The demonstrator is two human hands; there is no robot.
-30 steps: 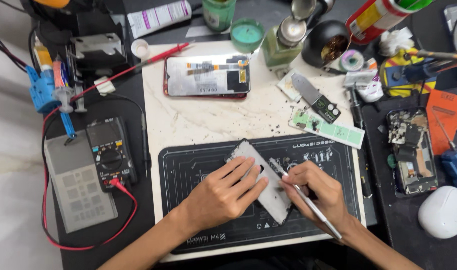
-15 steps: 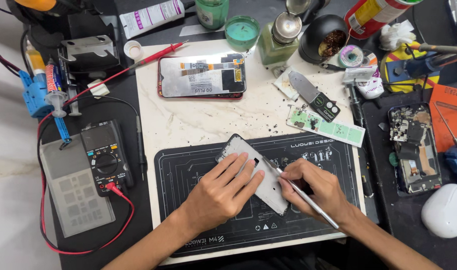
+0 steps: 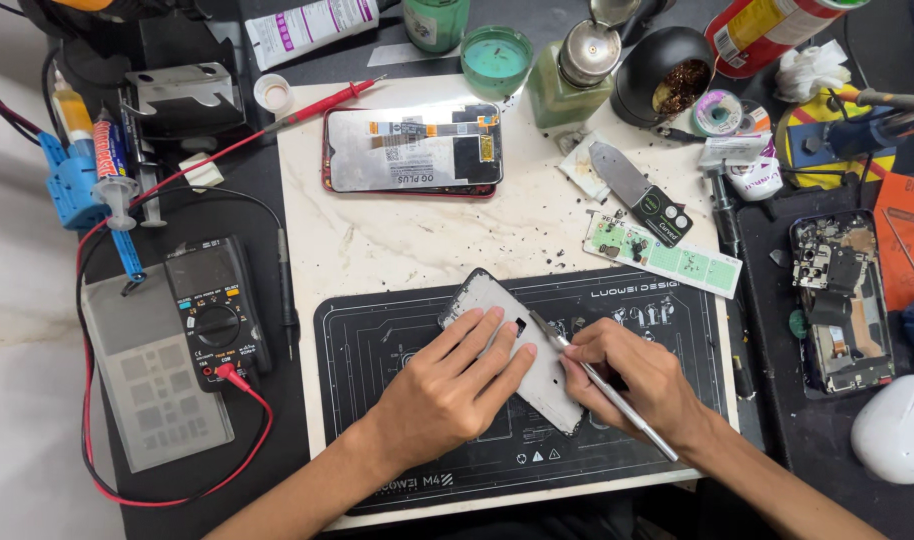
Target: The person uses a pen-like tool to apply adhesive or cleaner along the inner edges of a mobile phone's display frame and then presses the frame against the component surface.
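- Hands first: the left hand point(image 3: 455, 385) lies flat on a silver phone frame point(image 3: 512, 345), fingers spread and pressing it down, not wrapped round it; the right hand point(image 3: 632, 378) has its fingers shut tight on a thin metal tool point(image 3: 602, 385).
- Phone frame lies tilted on the black work mat point(image 3: 377, 330), in the middle of the white table top point(image 3: 417, 235); the tool tip touches the frame near a small dark hole.
- Slips could happen; I think a hard push may make the tip skid and scratch the frame or poke the left fingers, which are just beside it.
- Frame might turn if the left hand lets up.
- Little black bits lie on the table top near a green strip point(image 3: 667, 255); they could get under the frame.
- Nearby: a phone screen lying face down point(image 3: 412, 150); a black meter point(image 3: 217, 310) with red wires.
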